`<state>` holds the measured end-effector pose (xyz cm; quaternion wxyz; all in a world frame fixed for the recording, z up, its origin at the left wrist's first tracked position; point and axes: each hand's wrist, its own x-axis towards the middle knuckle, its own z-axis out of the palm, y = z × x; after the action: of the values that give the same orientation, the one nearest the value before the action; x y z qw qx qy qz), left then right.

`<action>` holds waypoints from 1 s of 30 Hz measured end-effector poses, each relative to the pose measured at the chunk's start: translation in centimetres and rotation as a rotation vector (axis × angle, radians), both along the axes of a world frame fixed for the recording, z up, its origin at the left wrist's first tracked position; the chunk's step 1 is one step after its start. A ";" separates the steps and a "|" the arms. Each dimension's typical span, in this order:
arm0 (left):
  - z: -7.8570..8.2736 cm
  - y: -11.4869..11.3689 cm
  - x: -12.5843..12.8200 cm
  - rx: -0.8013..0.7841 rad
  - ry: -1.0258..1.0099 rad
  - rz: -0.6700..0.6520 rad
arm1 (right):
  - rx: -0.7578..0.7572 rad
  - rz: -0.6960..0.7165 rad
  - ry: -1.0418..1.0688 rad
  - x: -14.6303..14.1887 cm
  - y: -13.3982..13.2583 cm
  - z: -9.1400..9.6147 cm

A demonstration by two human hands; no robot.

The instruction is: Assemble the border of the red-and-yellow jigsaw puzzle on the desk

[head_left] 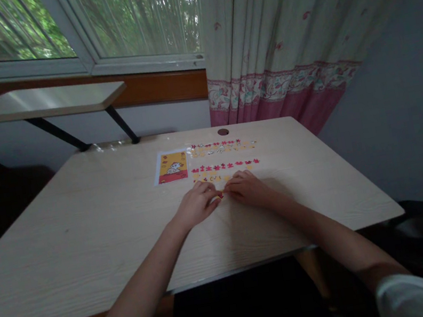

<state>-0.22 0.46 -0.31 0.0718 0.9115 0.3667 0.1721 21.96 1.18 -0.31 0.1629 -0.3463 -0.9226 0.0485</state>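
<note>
Near the front middle of the table, my left hand pinches a small red and yellow jigsaw puzzle piece between thumb and index finger. Facing it, my right hand is closed, its fingertips meeting the same small piece; whether it grips a second one is too small to tell. Just beyond my hands lie rows of loose puzzle pieces, a red row and yellow ones partly covered by my fingers. To their left lies a picture sheet with a white animal on yellow and red.
More red, yellow and white pieces lie in rows farther back on the pale wooden table. A cable hole sits near the back edge. A raised shelf on black legs stands at back left. A curtain hangs behind.
</note>
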 end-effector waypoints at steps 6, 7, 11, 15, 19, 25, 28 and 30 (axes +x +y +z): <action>0.0 0.0 0.1 -0.020 -0.015 -0.008 | 0.022 -0.023 0.125 2.8 1.2 0.4; 0.0 0.0 0.1 -0.022 -0.016 -0.007 | 0.028 -0.039 0.144 3.4 1.5 0.5; -0.1 -0.1 0.1 -0.020 -0.001 -0.003 | -0.015 -0.011 0.137 5.0 1.8 0.9; -0.2 -0.2 0.2 -0.011 0.016 0.001 | -0.105 0.020 0.067 4.9 1.7 1.0; -0.1 -0.3 0.2 -0.014 0.027 0.003 | -0.146 0.010 0.043 4.5 1.5 1.3; 0.0 -0.3 0.2 -0.020 0.014 0.000 | -0.179 0.020 0.065 4.7 1.5 1.5; 0.0 -0.3 0.2 -0.019 0.016 -0.001 | -0.186 0.030 0.062 4.7 1.5 1.4; -0.1 -0.3 0.2 -0.018 0.015 -0.006 | -0.189 0.036 0.055 4.7 1.5 1.4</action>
<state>0.00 0.18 -0.37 0.0780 0.9131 0.3660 0.1618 26.70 2.68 1.04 0.1540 -0.3422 -0.9151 0.1478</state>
